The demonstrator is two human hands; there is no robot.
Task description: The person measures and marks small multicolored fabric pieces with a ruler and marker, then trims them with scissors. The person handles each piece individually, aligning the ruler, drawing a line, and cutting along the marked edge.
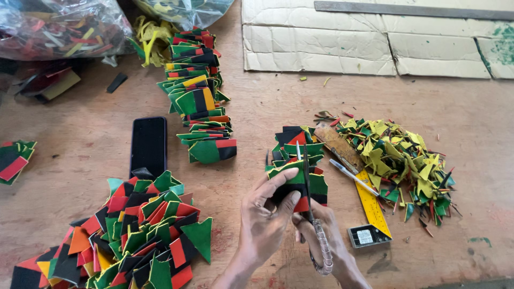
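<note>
Green, red, black and yellow sheet pieces cover this brown table point(96, 134), seen from the head camera looking down. The person's left hand point(265, 214) is closed around a small multicoloured piece point(300, 184), thumb on top and fingers underneath, holding it up just above a low stack of cut pieces point(292, 144). The right hand point(321, 235) is clenched through the clear-wrapped handles of the scissors point(308, 182), whose blades stand slightly parted and run up across the held piece. Trimming looks to be the step in hand; I judge the next cut calls for keeping the piece steady and the fingertips away from the blade line.

To the right lie a yellow ruler point(369, 200), a pen point(350, 175) and a heap of offcuts point(407, 160). A dark phone point(148, 144) rests to the left, between a row of stacked pieces point(201, 91) and a big loose pile point(134, 235). Flattened cardboard point(321, 43) lies at the far edge.
</note>
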